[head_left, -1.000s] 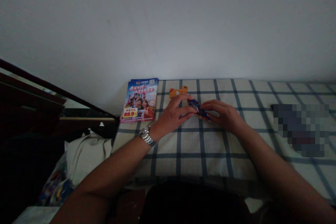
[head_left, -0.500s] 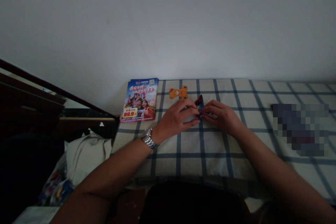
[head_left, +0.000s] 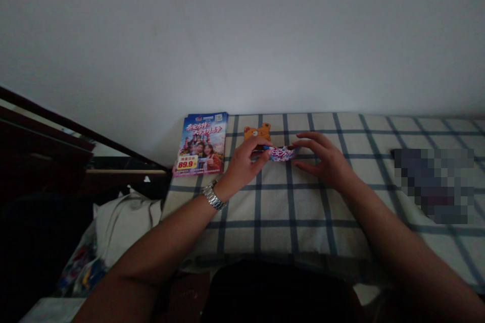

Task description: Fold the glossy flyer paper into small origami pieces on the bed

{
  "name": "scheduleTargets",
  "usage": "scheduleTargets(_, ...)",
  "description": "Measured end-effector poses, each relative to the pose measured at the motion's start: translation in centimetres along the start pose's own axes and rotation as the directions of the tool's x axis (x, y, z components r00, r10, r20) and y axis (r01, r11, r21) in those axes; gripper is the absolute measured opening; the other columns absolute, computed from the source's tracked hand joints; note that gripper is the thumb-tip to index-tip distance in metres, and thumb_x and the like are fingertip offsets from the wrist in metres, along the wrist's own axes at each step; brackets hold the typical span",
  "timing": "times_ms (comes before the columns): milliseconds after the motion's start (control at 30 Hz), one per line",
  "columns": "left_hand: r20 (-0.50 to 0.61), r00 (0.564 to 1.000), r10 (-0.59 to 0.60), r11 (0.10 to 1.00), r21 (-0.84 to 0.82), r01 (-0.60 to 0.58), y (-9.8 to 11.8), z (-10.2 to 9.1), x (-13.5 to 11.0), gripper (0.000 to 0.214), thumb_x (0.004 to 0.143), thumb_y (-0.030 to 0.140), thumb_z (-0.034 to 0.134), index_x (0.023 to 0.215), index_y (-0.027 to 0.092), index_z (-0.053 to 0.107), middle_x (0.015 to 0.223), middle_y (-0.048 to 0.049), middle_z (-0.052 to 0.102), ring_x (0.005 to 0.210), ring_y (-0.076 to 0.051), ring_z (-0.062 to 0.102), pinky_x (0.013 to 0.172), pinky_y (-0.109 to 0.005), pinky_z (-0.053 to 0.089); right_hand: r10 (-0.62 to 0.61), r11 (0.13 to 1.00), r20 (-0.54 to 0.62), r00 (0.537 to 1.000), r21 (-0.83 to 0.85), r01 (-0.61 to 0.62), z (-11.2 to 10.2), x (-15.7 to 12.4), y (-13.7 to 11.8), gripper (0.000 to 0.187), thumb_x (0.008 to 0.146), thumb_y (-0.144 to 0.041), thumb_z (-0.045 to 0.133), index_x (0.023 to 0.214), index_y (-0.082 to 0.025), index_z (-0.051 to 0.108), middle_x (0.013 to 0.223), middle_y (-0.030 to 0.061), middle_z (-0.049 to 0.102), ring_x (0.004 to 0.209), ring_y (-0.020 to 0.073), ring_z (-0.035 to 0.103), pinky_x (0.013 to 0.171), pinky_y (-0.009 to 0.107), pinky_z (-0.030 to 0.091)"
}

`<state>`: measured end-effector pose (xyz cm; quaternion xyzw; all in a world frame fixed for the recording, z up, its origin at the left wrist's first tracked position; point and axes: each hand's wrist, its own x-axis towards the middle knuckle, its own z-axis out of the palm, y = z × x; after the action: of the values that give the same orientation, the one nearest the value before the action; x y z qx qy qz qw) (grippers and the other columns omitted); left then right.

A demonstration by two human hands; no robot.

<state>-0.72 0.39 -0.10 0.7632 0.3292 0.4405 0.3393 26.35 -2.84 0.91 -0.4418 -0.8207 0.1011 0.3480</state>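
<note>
A small folded paper (head_left: 282, 154), printed in pink and blue with white characters, is over the checked cloth. My left hand (head_left: 248, 161), with a metal watch on the wrist, pinches its left end between thumb and fingers. My right hand (head_left: 322, 157) is at the paper's right end with thumb and fingers spread apart; whether a fingertip touches the paper I cannot tell. Just behind my left hand lies a flat orange bear-shaped piece (head_left: 261, 132), partly covered by the fingers.
A stack of printed leaflets (head_left: 202, 144) lies at the left edge of the checked cloth (head_left: 273, 217), near the wall (head_left: 288, 50). On the right lies a dark, pixelated object (head_left: 432, 186). Lower left are a white bag (head_left: 125, 222) and a dark wooden rail (head_left: 83, 126).
The folded paper has turned from a steep angle to lie sideways, its lettering now showing. My right hand has loosened and spread its fingers; my left hand has shifted slightly left.
</note>
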Motion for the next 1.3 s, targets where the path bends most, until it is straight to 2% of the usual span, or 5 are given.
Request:
scheduleTargets(200,-0.015,0.999,-0.03,0.999,-0.045,0.03,0.0,0.0,0.2,0.024,0.105,0.04,0.062,0.115,0.019,0.067,0.108,-0.007,0.074,0.096,-0.016,0.073,0.084,-0.029,0.063,-0.022,0.999,0.024,0.999,0.049,0.021,0.3,-0.1,-0.1,0.056,0.091,-0.033,0.079,0.144,-0.03,0.06,0.142,0.0131,0.064,0.13,0.034,0.065,0.109,0.057,0.057)
scheduleTargets(500,0.003,1.0,-0.014,1.0,-0.02,0.014,-0.3,0.0,0.0,0.022,0.107,0.036,0.059,0.121,0.02,0.064,0.114,-0.0072,0.071,0.099,-0.015,0.072,0.086,-0.029,0.064,0.006,0.998,0.029,1.0,0.061,-0.008,0.2,-0.1,-0.5,0.04,0.096,-0.03,0.073,0.136,-0.029,0.065,0.125,0.0095,0.072,0.111,0.0279,0.072,0.098,0.046,0.063)
scheduleTargets(633,0.051,0.993,0.103,0.991,0.077,-0.107,0.1,-0.1,-0.1,0.034,0.103,0.033,0.066,0.135,0.026,0.059,0.13,-0.0083,0.065,0.118,-0.019,0.067,0.096,-0.037,0.064,0.009,0.998,0.037,0.999,0.066,-0.011,0.3,-0.2,-0.5,0.041,0.097,-0.031,0.073,0.136,-0.029,0.065,0.125,0.0094,0.073,0.11,0.0277,0.073,0.097,0.046,0.063)
scheduleTargets(800,0.109,0.968,0.228,0.934,0.257,-0.249,0.8,-0.3,0.1,0.049,0.095,0.026,0.078,0.139,0.029,0.056,0.131,-0.0072,0.062,0.127,-0.025,0.062,0.114,-0.053,0.054,0.021,0.999,0.041,0.999,0.038,-0.022,0.3,-0.3,-0.3,0.039,0.096,-0.03,0.074,0.134,-0.028,0.066,0.124,0.0093,0.074,0.11,0.0277,0.073,0.098,0.045,0.062)
scheduleTargets(1300,0.107,0.98,0.17,0.945,0.265,-0.192,0.1,-0.2,0.0,0.04,0.097,0.03,0.075,0.133,0.03,0.06,0.125,-0.006,0.066,0.121,-0.023,0.066,0.109,-0.05,0.058,0.046,0.998,0.046,0.998,0.033,-0.048,0.1,-0.3,-0.5,0.035,0.098,-0.031,0.072,0.132,-0.027,0.068,0.123,0.0092,0.076,0.11,0.029,0.074,0.097,0.046,0.063)
